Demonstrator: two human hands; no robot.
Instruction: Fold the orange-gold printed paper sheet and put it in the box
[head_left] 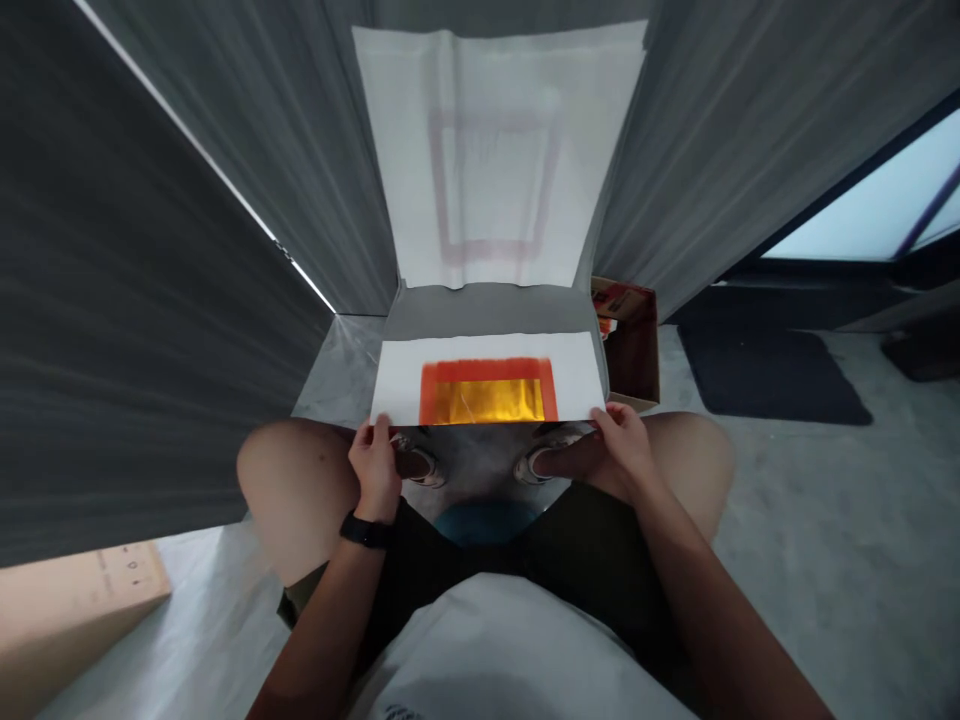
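Left hand (377, 462): left of centre in the frame, thumb and fingers pinching the paper's near left corner.
Paper (487, 348): mid-frame, over the chair (495, 310) seat, stretching away from both hands; its visible long axis runs side to side, with a gold patch (487, 402) at the near edge.
Right hand (624, 437): right of centre, pinching the near right corner; neither hand is nearer.
Box (634, 345): beside the chair, farther right.

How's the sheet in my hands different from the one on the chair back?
The held sheet has a vivid orange-red border and gold middle; the back sheet has a faint mauve frame. The held sheet's border shows three sides, the back sheet's all four. Both sheets are white.
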